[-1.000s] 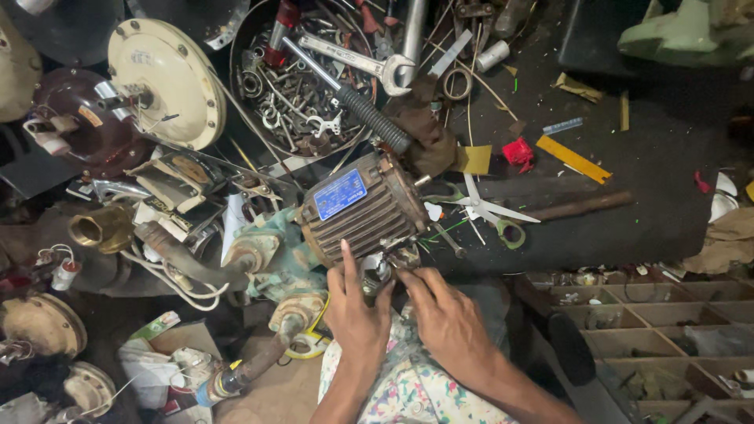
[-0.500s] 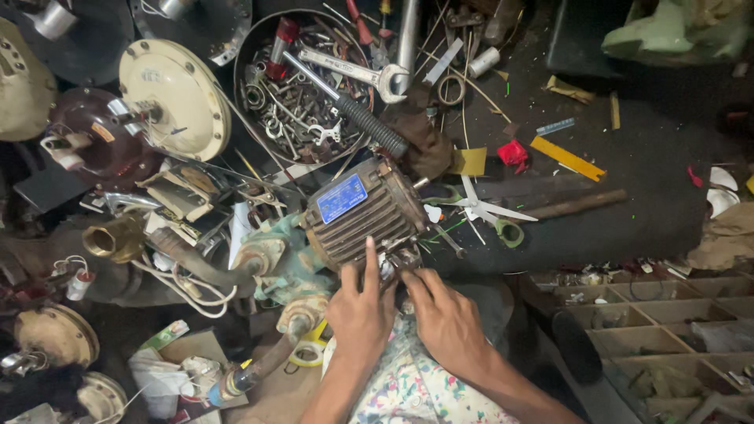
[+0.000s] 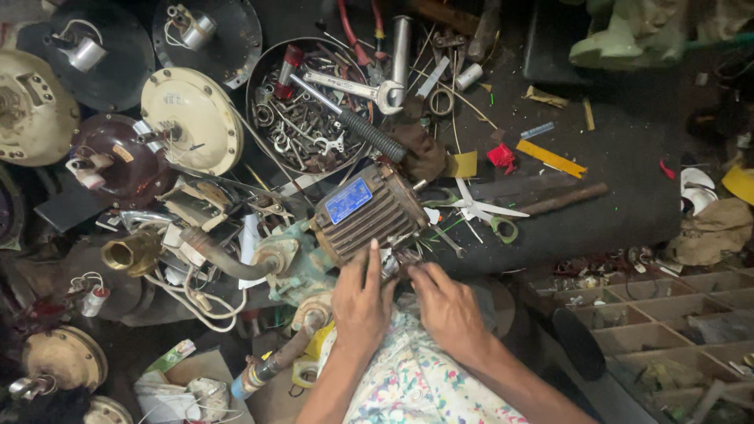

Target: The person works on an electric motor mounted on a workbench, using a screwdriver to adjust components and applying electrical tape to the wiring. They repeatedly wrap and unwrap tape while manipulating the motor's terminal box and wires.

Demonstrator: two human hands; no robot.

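Bracing the ribbed grey motor with the left hand, fingers flat against its end, lets the right hand pinch small terminal parts steadily, mid-bench beside the pan of spanners.

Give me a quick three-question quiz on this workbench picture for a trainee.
1. True or false: both hands touch the ribbed motor.
2. Which holds the loose spanners and bits: A) round pan B) wooden divided tray C) cream round cover?
3. What colour is the plate on the motor?

Key:
1. True; left hand and right hand meet at its near end.
2. A.
3. Blue.
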